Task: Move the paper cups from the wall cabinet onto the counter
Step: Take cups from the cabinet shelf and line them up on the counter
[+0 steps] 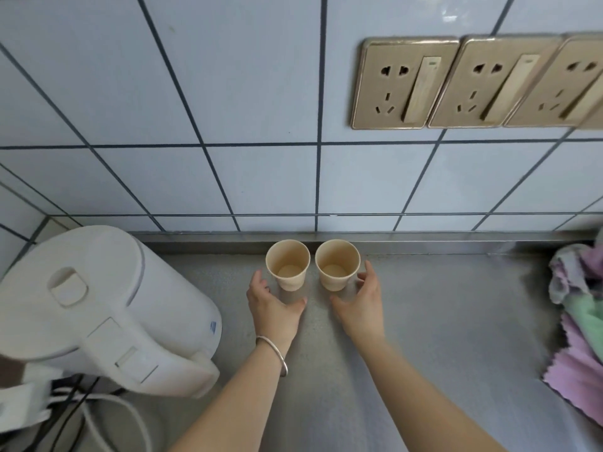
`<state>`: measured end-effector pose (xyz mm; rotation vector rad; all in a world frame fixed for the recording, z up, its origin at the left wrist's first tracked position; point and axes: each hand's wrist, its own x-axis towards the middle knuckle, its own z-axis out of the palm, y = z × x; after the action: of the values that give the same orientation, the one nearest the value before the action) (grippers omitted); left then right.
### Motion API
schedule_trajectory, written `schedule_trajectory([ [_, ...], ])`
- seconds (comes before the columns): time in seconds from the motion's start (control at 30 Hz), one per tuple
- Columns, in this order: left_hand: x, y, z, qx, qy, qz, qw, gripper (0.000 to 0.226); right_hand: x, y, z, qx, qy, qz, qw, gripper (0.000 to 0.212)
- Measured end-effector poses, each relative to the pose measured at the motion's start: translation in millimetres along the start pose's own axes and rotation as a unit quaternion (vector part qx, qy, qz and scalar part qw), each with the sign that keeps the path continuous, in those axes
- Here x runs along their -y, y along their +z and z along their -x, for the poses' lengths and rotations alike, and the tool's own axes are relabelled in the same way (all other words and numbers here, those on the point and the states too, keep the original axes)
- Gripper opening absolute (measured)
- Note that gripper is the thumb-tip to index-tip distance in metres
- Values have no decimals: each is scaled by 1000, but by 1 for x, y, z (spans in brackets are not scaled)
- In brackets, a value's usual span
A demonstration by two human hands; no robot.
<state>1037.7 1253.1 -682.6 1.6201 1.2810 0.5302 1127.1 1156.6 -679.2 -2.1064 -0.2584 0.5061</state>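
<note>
Two beige paper cups stand upright and empty, side by side on the steel counter [440, 321] close to the tiled wall: a left cup [287, 264] and a right cup [337, 264]. My left hand [272, 306], a silver bangle on its wrist, curves around the near left side of the left cup with fingers spread, a small gap showing. Mirroring it, my right hand [362, 305] has its fingers apart beside the right cup, fingertips near the cup wall. Neither hand grips a cup. The wall cabinet is out of view.
A white electric kettle [107, 314] fills the counter's left side, with cables [75, 406] below it. Purple and green cloths [577, 321] are heaped at the right edge. Three gold wall sockets [470, 83] sit on the tiles above right.
</note>
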Motion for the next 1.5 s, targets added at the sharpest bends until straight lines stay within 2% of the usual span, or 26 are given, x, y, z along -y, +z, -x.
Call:
schedule_trajectory([
  [0.13, -5, -13, 29, -9, -35, 27, 999, 61, -4, -7, 28, -28, 58, -11, 998, 75],
  [0.27, -10, -25, 60, 58, -50, 41, 996, 32, -11, -19, 67, -32, 112, -30, 993, 55],
  [0.4, -11, -38, 90, 127, -20, 19, 992, 25, -22, -35, 119, -52, 170, -55, 983, 36],
  [0.53, -10, -51, 128, 211, 33, 5, 977, 25, -35, -55, 180, -128, 196, -89, 968, 34],
  [0.77, 3, -62, 222, 386, 127, -37, 913, 26, -65, -95, 303, -271, 235, -132, 924, 39],
  [0.9, 10, -54, 294, 485, 178, -82, 852, 31, -92, -124, 380, -337, 262, -158, 890, 39],
  [1.07, 27, -59, 417, 608, 237, -119, 748, 21, -133, -154, 499, -433, 302, -202, 825, 41],
  [1.2, 48, -76, 530, 683, 263, -147, 665, 17, -162, -175, 615, -516, 329, -224, 758, 37],
  [1.5, 123, -191, 801, 827, 322, -146, 437, 17, -214, -190, 896, -686, 382, -225, 577, 34],
])
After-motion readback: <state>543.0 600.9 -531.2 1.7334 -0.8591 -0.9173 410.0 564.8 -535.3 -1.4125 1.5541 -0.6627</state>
